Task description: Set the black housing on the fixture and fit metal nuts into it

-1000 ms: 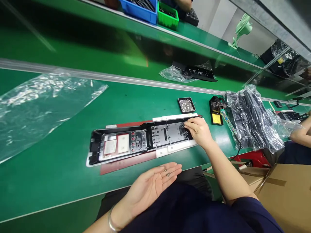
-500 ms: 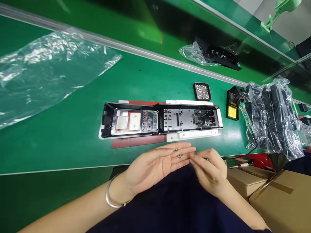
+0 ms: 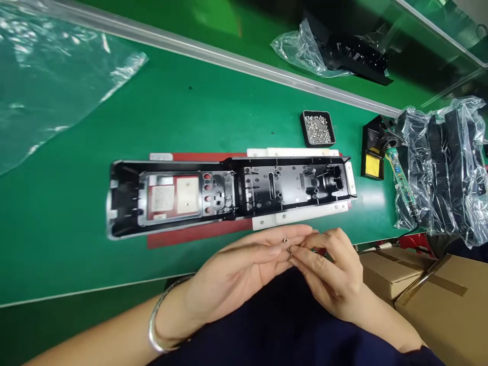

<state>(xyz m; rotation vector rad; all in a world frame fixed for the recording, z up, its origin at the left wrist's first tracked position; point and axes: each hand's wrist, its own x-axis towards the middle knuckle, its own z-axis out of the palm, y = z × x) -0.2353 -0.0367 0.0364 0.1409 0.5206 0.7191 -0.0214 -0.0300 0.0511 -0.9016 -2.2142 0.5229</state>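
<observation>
Pinching small nut (image 3: pixel 285 241), housing (image 3: pixel 229 193) lengthwise left-right

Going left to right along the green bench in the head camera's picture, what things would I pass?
Clear plastic sheet → long black housing on its fixture → small black tray of nuts → soldering iron stand → bagged black parts.

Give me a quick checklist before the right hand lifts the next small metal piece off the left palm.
1. Left hand open, palm up: ok.
2. Small metal pieces lying on its fingers: ok.
3. Right hand fingertips at a piece: ok; grip closed on it: cannot tell.
4. Black housing lying open side up on the white fixture: ok.
5. Tray of metal pieces behind the housing, stocked: ok.
6. Free seat in the housing: cannot tell.
</observation>
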